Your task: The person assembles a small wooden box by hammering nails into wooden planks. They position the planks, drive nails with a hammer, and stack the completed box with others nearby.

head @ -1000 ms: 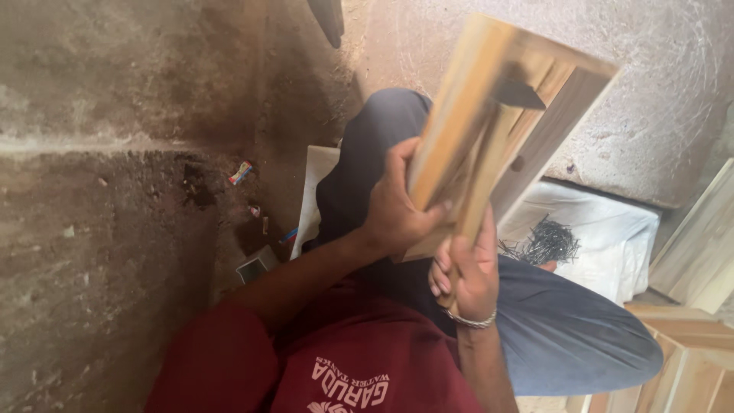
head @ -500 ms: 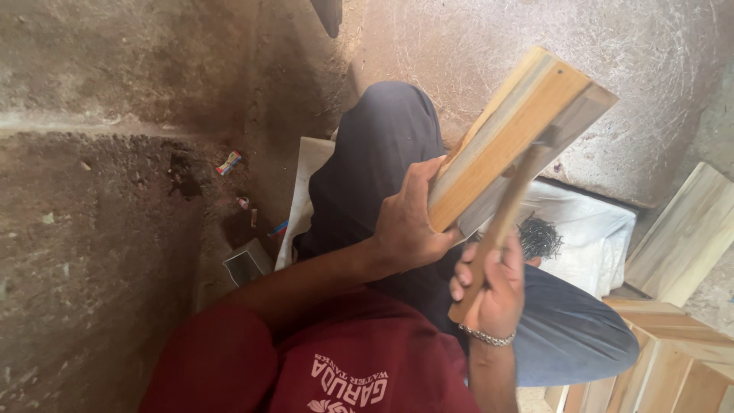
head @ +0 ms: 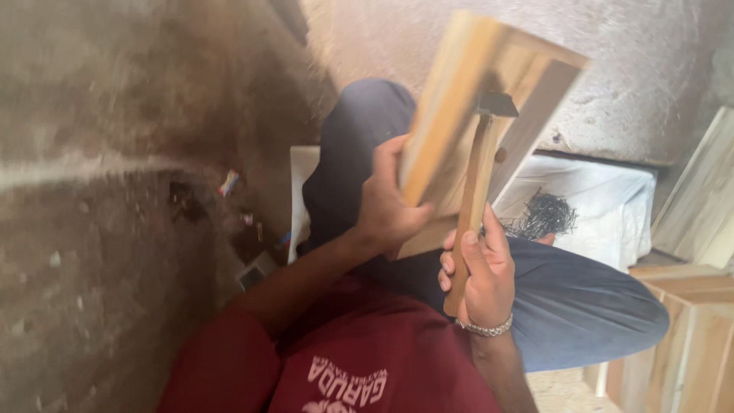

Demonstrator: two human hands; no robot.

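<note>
While the left hand (head: 386, 206) clenches the wooden frame (head: 466, 115), the right hand (head: 478, 275) grips the hammer (head: 478, 183), its handle running upward, head against the frame's inner face

Smooth pale wood board (head: 466, 99), wooden-handled metal hammer (head: 475, 183), rough matt concrete floor (head: 99, 153).

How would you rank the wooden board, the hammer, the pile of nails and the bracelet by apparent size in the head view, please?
1. wooden board, though it is nearest the camera.
2. hammer.
3. pile of nails.
4. bracelet, on the right hand.
</note>
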